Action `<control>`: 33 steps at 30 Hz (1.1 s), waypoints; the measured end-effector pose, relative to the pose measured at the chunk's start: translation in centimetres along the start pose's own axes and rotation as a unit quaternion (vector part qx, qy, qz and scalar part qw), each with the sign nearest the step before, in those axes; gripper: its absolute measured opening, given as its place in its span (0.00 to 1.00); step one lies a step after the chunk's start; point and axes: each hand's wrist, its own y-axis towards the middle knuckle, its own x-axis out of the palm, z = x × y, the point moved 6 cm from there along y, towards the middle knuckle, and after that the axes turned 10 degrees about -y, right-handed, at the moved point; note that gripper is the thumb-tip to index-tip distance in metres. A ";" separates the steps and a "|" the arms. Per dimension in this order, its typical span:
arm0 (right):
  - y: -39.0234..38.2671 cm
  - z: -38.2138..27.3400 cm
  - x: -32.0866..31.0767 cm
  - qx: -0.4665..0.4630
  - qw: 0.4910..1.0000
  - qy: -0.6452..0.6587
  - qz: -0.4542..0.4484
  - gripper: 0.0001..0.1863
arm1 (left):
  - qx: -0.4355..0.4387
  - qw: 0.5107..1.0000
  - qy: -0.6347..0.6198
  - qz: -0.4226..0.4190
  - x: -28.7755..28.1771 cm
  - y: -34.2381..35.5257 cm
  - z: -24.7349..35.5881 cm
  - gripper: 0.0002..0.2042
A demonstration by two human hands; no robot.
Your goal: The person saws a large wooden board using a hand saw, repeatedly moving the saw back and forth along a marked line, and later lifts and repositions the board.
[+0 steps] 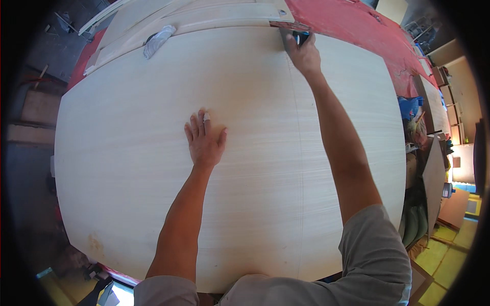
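A large pale wooden board [127, 168] lies flat in front of me. My left hand [205, 144] rests palm down on its middle, fingers spread, with a white wrap round one finger. Stretched out to the far edge, my right hand [306, 55] is closed on a dark tool with a blue part [301, 37]. Most of that tool is hidden by the hand, so its kind cannot be made out. Thin lines [301, 188] run along the board from near that tool down toward my body.
Beyond the far edge lie long pale wooden strips [219, 16] with a crumpled grey cloth or bag [160, 41] beside them. Red sheeting [347, 25] spreads at the back. Bags and clutter [413, 117] stand off the right edge, near a leaning panel [434, 173].
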 end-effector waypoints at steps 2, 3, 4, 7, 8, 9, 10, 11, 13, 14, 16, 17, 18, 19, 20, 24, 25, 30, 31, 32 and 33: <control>4.8 1.4 1.3 0.025 0.998 -0.040 0.031 0.36 | 0.005 1.000 -0.011 -0.002 0.3 0.3 0.9 0.41; 6.2 1.3 2.3 0.044 0.996 0.056 -0.050 0.34 | 0.000 1.000 -0.007 -0.003 0.0 0.3 0.4 0.41; 7.4 1.1 2.4 0.061 0.979 0.150 -0.127 0.33 | -0.002 1.000 -0.006 -0.003 -0.2 0.2 -0.1 0.41; 6.8 0.3 2.6 0.079 0.956 0.198 -0.202 0.29 | 0.000 1.000 0.011 0.008 -0.2 0.1 -1.0 0.42; 6.4 0.4 2.5 0.079 0.961 0.172 -0.200 0.28 | -0.002 1.000 0.008 0.007 0.0 0.2 -0.8 0.42; 7.1 2.7 1.8 0.061 0.987 0.125 -0.087 0.27 | 0.008 1.000 -0.009 0.008 0.5 0.9 1.1 0.42; 5.6 2.6 1.4 0.044 0.987 0.139 -0.064 0.28 | 0.004 1.000 -0.006 0.005 0.5 0.8 0.9 0.41; 4.0 2.6 0.5 0.027 0.987 0.152 -0.039 0.29 | 0.011 1.000 -0.010 0.013 0.3 0.8 1.1 0.41; -0.9 -1.3 -3.4 0.066 0.963 0.252 -0.068 0.29 | 0.010 1.000 -0.002 0.025 -0.8 0.3 -0.8 0.41; -3.2 -1.9 -6.4 0.098 0.948 0.288 -0.090 0.29 | 0.010 1.000 0.000 0.024 -0.7 0.0 -0.8 0.41; -7.3 -2.6 -12.0 0.095 0.955 0.265 -0.093 0.26 | 0.017 0.999 0.001 0.028 -0.5 0.6 0.1 0.41; -8.9 -2.4 -13.8 0.107 0.958 0.249 -0.096 0.26 | 0.018 1.000 -0.009 0.020 -0.2 0.3 0.5 0.41; -10.0 -2.6 -15.0 0.115 0.959 0.239 -0.100 0.26 | 0.018 1.000 -0.014 0.016 -0.2 0.3 0.5 0.41; -10.6 -2.8 -15.8 0.122 0.960 0.230 -0.102 0.26 | 0.017 1.000 -0.019 0.014 -0.1 0.5 0.5 0.41; -10.9 -3.2 -15.9 0.121 0.958 0.238 -0.103 0.26 | 0.016 1.000 -0.013 0.017 -0.1 0.4 0.1 0.41; -10.0 -4.1 -13.5 0.106 0.955 0.253 -0.112 0.24 | 0.005 0.999 0.036 0.014 -0.5 -0.4 -1.7 0.41; -8.0 -1.9 -10.7 0.056 0.975 0.206 -0.061 0.24 | 0.012 0.999 0.039 0.011 -0.1 -0.2 -0.4 0.41; 1.6 2.4 -0.4 0.107 0.970 0.208 -0.068 0.24 | 0.045 0.998 -0.018 0.030 0.0 0.9 0.7 0.42; 2.2 2.5 -0.4 0.104 0.975 0.176 -0.085 0.24 | 0.046 0.998 -0.035 0.032 0.3 0.6 0.9 0.42; 1.6 1.0 -1.3 0.112 0.970 0.194 -0.097 0.24 | 0.036 0.999 -0.023 0.034 0.4 0.4 0.3 0.42; 0.1 0.1 -2.6 0.121 0.964 0.210 -0.107 0.25 | 0.028 0.999 -0.014 0.034 0.4 0.2 -0.3 0.42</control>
